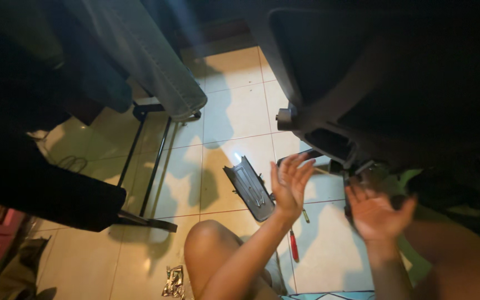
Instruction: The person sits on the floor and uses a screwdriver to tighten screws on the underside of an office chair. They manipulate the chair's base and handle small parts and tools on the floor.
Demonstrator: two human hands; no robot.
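Two hands up, both empty: left hand [290, 183] and right hand [374, 214] fingers spread, under black chair [362, 83]. Grey cover plate [249, 188] already off, I judge, on floor tiles [234, 111] beside left hand; red screwdriver [294, 244] near knee. Refit not yet done.

From my view both hands are up and empty, palms facing me. My left hand [290, 186] has its fingers spread and pointing up, forearm rising from below, while my right hand [376, 214] sits lower, open, slightly blurred.
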